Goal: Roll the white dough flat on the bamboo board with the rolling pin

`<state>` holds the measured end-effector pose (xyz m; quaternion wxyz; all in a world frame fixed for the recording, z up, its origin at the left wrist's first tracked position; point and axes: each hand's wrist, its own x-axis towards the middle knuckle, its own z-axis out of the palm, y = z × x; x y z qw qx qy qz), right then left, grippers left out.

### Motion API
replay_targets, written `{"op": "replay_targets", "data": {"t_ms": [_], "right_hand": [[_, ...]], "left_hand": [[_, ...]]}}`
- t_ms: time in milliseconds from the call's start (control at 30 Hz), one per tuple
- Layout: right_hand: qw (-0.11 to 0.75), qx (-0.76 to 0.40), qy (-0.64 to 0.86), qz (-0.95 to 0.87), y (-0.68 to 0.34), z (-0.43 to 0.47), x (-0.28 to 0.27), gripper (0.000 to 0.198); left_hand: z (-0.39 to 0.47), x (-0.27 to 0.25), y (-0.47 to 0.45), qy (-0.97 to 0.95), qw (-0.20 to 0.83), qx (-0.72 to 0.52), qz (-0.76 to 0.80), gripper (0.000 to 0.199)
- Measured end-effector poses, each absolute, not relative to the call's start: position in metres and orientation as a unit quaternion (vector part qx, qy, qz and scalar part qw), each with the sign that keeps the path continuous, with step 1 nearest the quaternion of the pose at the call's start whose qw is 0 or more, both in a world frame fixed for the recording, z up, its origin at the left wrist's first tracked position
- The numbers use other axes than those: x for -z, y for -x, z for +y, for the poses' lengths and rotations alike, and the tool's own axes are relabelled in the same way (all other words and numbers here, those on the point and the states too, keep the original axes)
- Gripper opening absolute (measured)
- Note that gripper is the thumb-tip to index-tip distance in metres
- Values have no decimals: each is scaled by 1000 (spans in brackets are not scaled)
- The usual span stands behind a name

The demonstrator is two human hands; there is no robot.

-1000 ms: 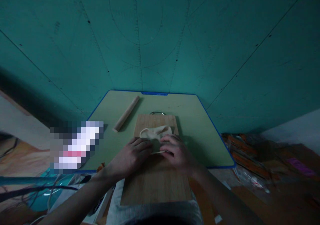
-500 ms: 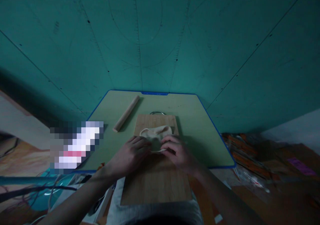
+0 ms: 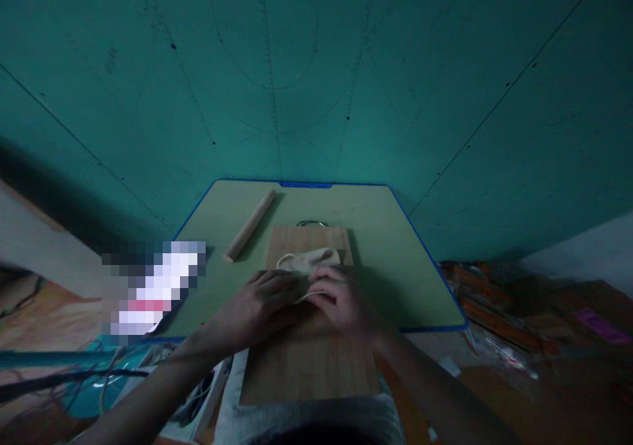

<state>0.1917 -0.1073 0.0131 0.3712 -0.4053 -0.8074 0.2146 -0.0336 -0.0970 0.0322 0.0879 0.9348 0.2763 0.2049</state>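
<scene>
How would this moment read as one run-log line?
left hand: on pale sheet | right hand: holding sheet's near edge | pale sheet: on wooden board | wooden rod: on green tabletop, left of board

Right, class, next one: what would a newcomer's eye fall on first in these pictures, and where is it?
Probably the big green wall, filling the upper part of the view. Next, low in the middle, the left hand and right hand at a pale sheet on the board. The bright pixelated patch over the left edge of the table also stands out.
</scene>
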Motion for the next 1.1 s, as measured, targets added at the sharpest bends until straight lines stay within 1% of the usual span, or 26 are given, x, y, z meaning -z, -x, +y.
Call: {"op": "replay_targets", "data": {"t_ms": [167,300,500,733,833,1000,1100], "right_hand": [[386,-270,406,-783,-194,-107,-15,10],[395,-304,413,-762,-194,-108,-14,8],[404,-320,417,-749,-194,-107,-11,7],[409,-335,416,-740,-196,-107,-12,8],[411,-329,417,-741,-196,-106,-12,8],[418,-331,409,-741,-196,-105,-9,7],[411,-335,409,-742,-196,-105,-10,7]], "left_hand": [[-98,-28,32,-937,50,-200,282,22],[-96,-29,35,-940,27,-212,265,22],[-89,-32,45,-949,-11,-202,242,22],[-82,-27,37,-955,-45,-213,203,20],[-83,-29,38,-956,-40,-215,195,20],[-81,-32,50,-945,-37,-216,242,20],[-79,-29,51,-948,-32,-206,239,19]]}}
